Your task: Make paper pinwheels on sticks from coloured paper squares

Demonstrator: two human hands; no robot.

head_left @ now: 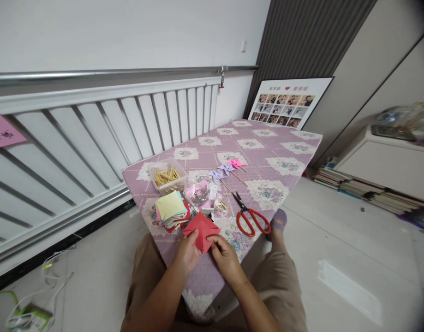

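Observation:
A red paper square, slit inward from its corners, is held up over the near end of the table. My left hand grips its left lower side with the thumb on top. At its right lower edge, my right hand pinches the paper between thumb and fingers. Just left lies a stack of coloured paper squares, a yellow one on top. Red-handled scissors rest to the right, blades partly spread. Beyond the red paper are a pink tray of small metal pieces and a small round clear container.
A clear plastic box of wooden sticks stands at the back left. Finished paper pinwheels, pink and lilac, lie on the flowered tablecloth. A radiator runs along the left; a photo board leans behind.

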